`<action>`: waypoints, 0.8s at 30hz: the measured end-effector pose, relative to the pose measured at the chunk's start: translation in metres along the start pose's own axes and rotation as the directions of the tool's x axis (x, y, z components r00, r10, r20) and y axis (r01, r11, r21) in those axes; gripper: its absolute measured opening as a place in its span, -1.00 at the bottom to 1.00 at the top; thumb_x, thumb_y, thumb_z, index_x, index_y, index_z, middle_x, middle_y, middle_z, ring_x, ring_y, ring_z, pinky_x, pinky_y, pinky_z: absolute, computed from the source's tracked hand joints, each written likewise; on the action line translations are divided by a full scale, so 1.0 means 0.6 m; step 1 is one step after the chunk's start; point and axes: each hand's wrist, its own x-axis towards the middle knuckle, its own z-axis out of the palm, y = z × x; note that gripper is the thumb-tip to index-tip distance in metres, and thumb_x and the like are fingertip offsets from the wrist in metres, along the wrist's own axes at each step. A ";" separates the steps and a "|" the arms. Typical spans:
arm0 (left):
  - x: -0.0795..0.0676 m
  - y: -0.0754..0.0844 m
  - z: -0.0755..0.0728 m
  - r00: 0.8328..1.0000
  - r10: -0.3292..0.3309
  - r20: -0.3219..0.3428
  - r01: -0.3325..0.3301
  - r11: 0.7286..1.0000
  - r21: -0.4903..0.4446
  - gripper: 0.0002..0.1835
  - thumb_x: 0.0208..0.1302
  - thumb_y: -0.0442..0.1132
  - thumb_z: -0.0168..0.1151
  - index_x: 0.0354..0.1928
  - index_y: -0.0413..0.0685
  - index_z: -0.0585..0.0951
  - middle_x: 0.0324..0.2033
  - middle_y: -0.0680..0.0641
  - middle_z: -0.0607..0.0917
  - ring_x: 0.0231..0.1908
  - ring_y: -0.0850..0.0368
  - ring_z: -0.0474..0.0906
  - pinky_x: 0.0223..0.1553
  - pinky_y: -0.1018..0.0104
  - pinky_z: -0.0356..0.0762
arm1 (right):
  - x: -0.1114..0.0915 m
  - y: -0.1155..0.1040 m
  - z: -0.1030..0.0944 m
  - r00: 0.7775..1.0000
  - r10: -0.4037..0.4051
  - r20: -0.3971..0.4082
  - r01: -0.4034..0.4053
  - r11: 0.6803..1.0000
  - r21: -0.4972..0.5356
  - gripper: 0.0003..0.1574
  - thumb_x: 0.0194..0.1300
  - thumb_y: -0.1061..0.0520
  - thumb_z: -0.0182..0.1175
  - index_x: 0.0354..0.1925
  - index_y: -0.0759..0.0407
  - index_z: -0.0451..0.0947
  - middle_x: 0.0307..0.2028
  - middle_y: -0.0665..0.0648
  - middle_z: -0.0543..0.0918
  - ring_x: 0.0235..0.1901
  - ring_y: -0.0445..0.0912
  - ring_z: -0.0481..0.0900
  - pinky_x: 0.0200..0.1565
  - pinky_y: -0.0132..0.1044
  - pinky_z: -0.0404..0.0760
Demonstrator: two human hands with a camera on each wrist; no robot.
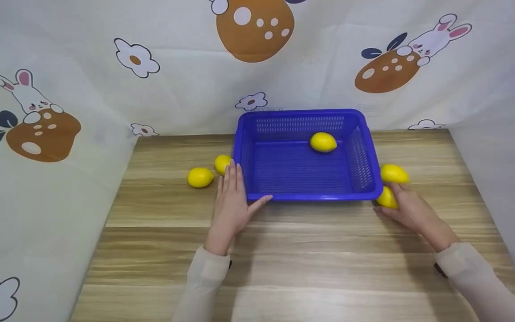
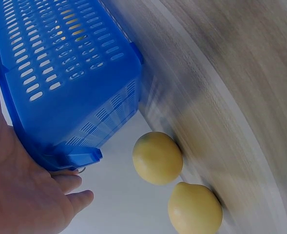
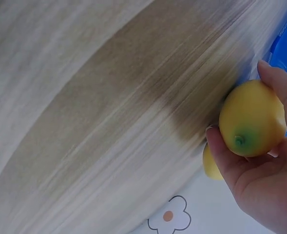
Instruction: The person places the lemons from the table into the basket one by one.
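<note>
A blue plastic basket with slotted walls stands at the back of the table, one lemon lying inside it. My left hand rests along the basket's left front corner, fingers straight and thumb spread over the front rim. Just beyond those fingers, outside the basket, lie two lemons. At the basket's right side my right hand grips a lemon between thumb and fingers, its green-tinged end showing in the right wrist view. Another lemon lies right behind the gripped one.
The wood-grain table stretches in front of the basket. A pale cloth printed with rabbits and flowers hangs behind the table and along both sides, close to the basket's back rim.
</note>
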 end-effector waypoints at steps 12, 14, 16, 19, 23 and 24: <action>-0.001 0.000 -0.002 1.000 -0.007 0.004 0.007 1.000 -0.020 0.27 0.36 0.51 0.12 0.64 -0.42 -0.06 0.67 -0.38 -0.14 0.68 -0.23 -0.22 0.66 -0.15 -0.24 | -0.007 0.003 -0.002 0.998 0.043 -0.034 -0.042 0.998 0.037 -0.21 0.28 0.10 0.52 0.29 0.43 0.41 -0.11 0.48 0.63 -0.21 0.23 0.62 -0.13 0.20 0.61; 0.000 0.000 -0.001 1.000 -0.004 0.002 0.004 1.000 -0.025 0.27 0.37 0.50 0.12 0.64 -0.42 -0.05 0.67 -0.37 -0.15 0.68 -0.23 -0.22 0.66 -0.16 -0.22 | -0.009 0.002 -0.003 0.998 0.036 -0.045 -0.034 0.999 0.042 -0.22 0.27 0.12 0.52 0.28 0.43 0.41 -0.15 0.47 0.64 -0.23 0.23 0.62 -0.16 0.19 0.62; 0.000 0.000 -0.001 1.000 -0.003 -0.003 0.003 1.000 -0.029 0.27 0.37 0.49 0.14 0.64 -0.42 -0.05 0.67 -0.37 -0.14 0.68 -0.23 -0.22 0.66 -0.16 -0.21 | -0.009 0.002 -0.004 0.998 0.035 -0.045 -0.033 0.998 0.046 -0.22 0.26 0.15 0.52 0.28 0.42 0.40 -0.16 0.47 0.65 -0.24 0.23 0.62 -0.18 0.18 0.63; 0.000 0.000 0.000 1.000 -0.002 -0.013 0.001 1.000 -0.028 0.27 0.36 0.49 0.15 0.64 -0.43 -0.04 0.67 -0.38 -0.12 0.67 -0.25 -0.20 0.65 -0.17 -0.19 | -0.010 0.000 -0.007 0.998 0.048 -0.026 -0.047 0.998 0.050 -0.22 0.27 0.17 0.51 0.30 0.43 0.38 -0.18 0.46 0.65 -0.26 0.21 0.61 -0.20 0.16 0.63; 0.000 0.001 0.000 1.000 -0.005 -0.011 0.005 1.000 -0.029 0.27 0.36 0.50 0.14 0.64 -0.43 -0.04 0.66 -0.39 -0.11 0.67 -0.25 -0.19 0.65 -0.18 -0.20 | -0.011 -0.004 -0.011 0.998 0.066 -0.007 -0.066 0.997 0.044 -0.20 0.28 0.16 0.50 0.32 0.44 0.36 -0.20 0.45 0.65 -0.29 0.19 0.61 -0.24 0.11 0.63; 0.000 0.001 0.000 1.000 -0.005 -0.009 0.005 0.999 -0.032 0.27 0.36 0.50 0.14 0.64 -0.43 -0.04 0.66 -0.39 -0.12 0.67 -0.25 -0.19 0.65 -0.18 -0.21 | -0.012 -0.004 -0.012 0.998 0.070 -0.007 -0.069 0.997 0.042 -0.19 0.28 0.15 0.51 0.32 0.45 0.36 -0.20 0.45 0.65 -0.30 0.18 0.60 -0.25 0.10 0.63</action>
